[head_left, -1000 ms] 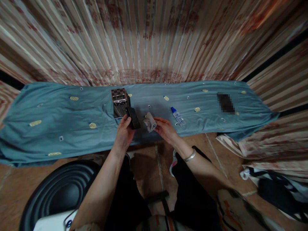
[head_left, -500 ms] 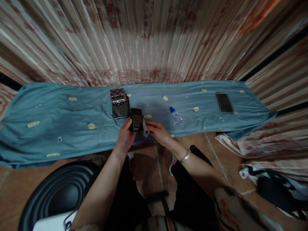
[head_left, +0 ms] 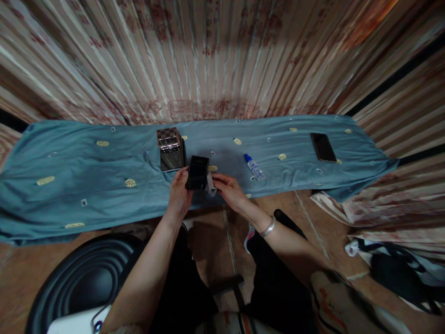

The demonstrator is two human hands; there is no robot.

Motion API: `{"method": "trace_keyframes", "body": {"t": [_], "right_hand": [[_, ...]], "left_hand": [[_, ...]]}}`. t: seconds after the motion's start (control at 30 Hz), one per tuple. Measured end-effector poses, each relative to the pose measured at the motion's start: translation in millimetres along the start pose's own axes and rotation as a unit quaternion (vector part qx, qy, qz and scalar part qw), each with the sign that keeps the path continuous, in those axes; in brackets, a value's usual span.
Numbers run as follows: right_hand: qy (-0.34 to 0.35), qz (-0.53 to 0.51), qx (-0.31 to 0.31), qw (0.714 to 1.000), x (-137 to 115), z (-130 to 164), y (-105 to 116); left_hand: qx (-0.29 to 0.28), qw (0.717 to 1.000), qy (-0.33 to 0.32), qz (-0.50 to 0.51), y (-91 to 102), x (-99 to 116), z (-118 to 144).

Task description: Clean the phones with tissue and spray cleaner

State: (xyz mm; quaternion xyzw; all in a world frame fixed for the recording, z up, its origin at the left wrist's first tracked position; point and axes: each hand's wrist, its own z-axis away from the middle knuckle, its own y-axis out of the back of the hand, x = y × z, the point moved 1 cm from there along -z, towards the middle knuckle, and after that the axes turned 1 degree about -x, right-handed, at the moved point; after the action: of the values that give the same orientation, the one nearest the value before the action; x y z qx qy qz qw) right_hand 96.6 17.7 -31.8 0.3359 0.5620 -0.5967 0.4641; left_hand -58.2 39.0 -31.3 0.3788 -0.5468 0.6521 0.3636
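Note:
My left hand [head_left: 180, 194] is closed round the left edge of a black phone [head_left: 198, 171], held tilted above the near edge of the cloth. A small grey cloth [head_left: 210, 184] is pinched in my right hand [head_left: 229, 190] and lies against the phone's right edge. Just beyond my left hand, a shiny dark flat device [head_left: 171, 160] lies on the covered table, with a brown checkered case [head_left: 167, 138] at its far end. To the right of my hands is a clear bottle with a blue cap [head_left: 255, 168].
Another dark phone [head_left: 323, 147] lies toward the right end of the blue patterned tablecloth [head_left: 104, 176]. Striped curtains [head_left: 208, 69] hang behind and to the right. A black ridged round stool [head_left: 86, 278] stands at lower left, with a white object [head_left: 78, 321] on it.
The phone in my left hand has tilted slightly, and its screen reflection has gone. My right hand stays at its edge with the grey cloth. Little else differs.

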Motion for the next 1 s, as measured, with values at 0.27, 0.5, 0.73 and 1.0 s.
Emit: {"method": "trace_keyframes", "body": {"t": [0.27, 0.5, 0.73, 1.0], "right_hand": [[0.069, 0.064, -0.003, 0.996, -6, 0, 1], [0.136, 0.145, 0.001, 0.98, -11, -1, 4], [0.182, 0.233, 0.011, 0.955, -12, 1, 6], [0.206, 0.333, -0.015, 0.92, -21, 18, -4]], "left_hand": [[-0.02, 0.992, -0.005, -0.123, -11.4, -2, 9], [-0.037, 0.976, -0.01, -0.214, -8.6, -8, 10], [-0.058, 0.985, 0.015, -0.161, -19.1, -4, 14], [-0.039, 0.992, -0.023, -0.118, -13.7, -4, 9]]}}
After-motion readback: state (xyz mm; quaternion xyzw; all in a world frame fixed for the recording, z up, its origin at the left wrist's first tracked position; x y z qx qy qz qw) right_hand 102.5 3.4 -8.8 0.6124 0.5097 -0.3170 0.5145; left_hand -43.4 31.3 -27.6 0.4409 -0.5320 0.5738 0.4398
